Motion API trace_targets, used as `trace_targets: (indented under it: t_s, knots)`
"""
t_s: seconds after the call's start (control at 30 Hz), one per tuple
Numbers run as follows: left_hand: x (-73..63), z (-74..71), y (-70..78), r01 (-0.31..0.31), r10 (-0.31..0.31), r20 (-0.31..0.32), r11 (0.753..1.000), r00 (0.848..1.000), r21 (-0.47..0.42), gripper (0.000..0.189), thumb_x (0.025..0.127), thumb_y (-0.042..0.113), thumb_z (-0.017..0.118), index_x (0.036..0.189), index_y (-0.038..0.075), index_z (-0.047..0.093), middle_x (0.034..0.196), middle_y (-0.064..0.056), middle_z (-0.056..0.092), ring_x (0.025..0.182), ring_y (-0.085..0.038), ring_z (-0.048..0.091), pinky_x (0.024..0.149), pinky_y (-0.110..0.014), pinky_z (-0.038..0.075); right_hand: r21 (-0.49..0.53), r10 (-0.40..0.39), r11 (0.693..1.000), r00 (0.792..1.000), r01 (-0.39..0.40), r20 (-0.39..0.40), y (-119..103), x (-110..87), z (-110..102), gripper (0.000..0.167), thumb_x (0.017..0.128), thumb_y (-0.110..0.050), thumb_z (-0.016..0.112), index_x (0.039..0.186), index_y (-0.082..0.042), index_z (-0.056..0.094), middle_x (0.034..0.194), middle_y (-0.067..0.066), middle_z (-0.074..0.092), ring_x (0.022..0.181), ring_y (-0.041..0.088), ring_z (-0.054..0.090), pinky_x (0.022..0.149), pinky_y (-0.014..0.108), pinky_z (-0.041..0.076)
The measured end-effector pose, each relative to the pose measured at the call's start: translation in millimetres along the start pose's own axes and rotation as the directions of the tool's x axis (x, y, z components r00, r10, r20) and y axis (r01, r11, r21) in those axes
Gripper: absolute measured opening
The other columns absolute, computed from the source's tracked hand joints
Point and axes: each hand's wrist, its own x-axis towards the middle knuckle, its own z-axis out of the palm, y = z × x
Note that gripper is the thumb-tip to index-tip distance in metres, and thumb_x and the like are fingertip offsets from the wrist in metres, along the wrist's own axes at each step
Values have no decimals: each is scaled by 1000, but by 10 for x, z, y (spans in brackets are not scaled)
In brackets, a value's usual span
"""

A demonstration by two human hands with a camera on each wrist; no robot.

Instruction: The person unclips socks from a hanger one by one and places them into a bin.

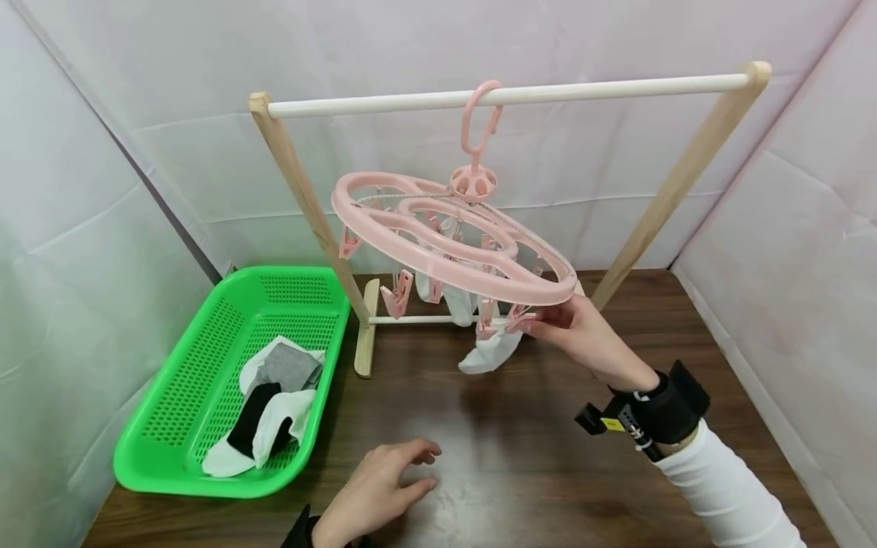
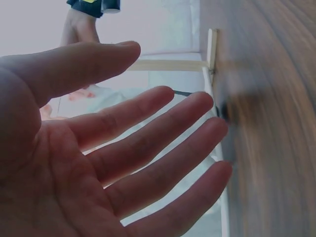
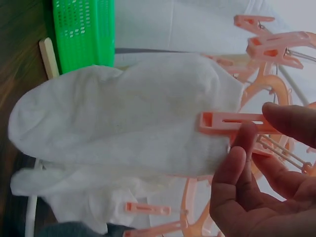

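Observation:
A pink round clip hanger [image 1: 479, 283] hangs tilted, its right side lower. My right hand [image 1: 582, 335] is at that lower side, where thumb and fingers pinch a pink clothespin [image 3: 224, 122]. The clothespin sits on the edge of a white sock [image 3: 123, 113], which hangs below the ring in the head view. More white cloth [image 1: 459, 304] hangs farther back under the hanger. My left hand [image 1: 380, 483] is over the front of the table, holding nothing; its fingers are spread and slightly bent in the left wrist view.
A green basket [image 1: 167, 358] on the left holds white, grey and black pieces of cloth [image 1: 291, 365]. The hanger's hook is over a white rod [image 1: 370, 103] between wooden legs [image 1: 674, 183]. Unused clothespins [image 1: 399, 295] dangle from the ring. Pale sheets surround the dark wooden table [image 1: 548, 472].

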Motion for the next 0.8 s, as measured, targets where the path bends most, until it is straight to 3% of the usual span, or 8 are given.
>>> trace_targets:
  t_s: [0.1,0.2,0.43,0.53,0.6,0.67,0.8]
  knots:
    - [56,18,68,-37,39,-63,999,997,33,26,90,14,70,116,13,65,110,-2,67,98,-16,64,80,-32,51,1,-35,999,999,35,-37,21,-11,85,26,93,0,62,117,5,55,101,12,62,86,18,61,73,26,50]
    - [122,16,135,-69,79,-154,995,985,69,26,90,13,70,115,11,65,110,-3,67,99,-17,63,81,-33,50,-4,-55,998,997,55,-46,25,-22,152,24,92,1,63,115,5,55,97,11,62,80,15,59,69,25,49]
    - [315,-30,205,-116,128,-371,992,920,55,34,87,9,73,119,5,64,113,-8,65,98,-22,62,82,-37,50,-8,-27,1000,1000,27,-15,-29,-28,217,20,91,-4,67,109,3,61,91,10,62,73,16,53,63,26,45]
    - [433,-64,228,-155,144,-430,988,892,9,46,85,10,74,128,2,59,122,-11,62,109,-26,60,87,-43,48,3,-4,1000,1000,4,-4,-53,-35,237,21,91,-6,68,109,3,61,88,9,61,72,15,51,63,25,44]
    - [521,-91,253,-186,149,-444,982,883,-41,53,84,10,75,132,1,56,127,-12,60,113,-28,58,89,-46,47,30,-1,1000,1000,1,5,-58,-36,258,22,91,-5,67,110,4,60,91,11,61,76,16,55,67,26,47]
    - [617,-116,279,-216,143,-432,969,890,-124,55,85,11,75,134,1,53,128,-12,59,115,-27,57,92,-46,47,58,-2,998,1000,2,10,-59,-39,286,23,91,-4,67,112,5,59,94,12,62,81,18,59,72,27,49]
    - [786,-135,317,-229,110,-376,929,920,-290,51,87,12,72,133,0,53,121,-13,62,109,-25,60,89,-43,48,128,-1,992,1000,1,1,-55,-45,347,31,91,-4,66,119,6,56,105,13,63,95,21,64,81,31,51]
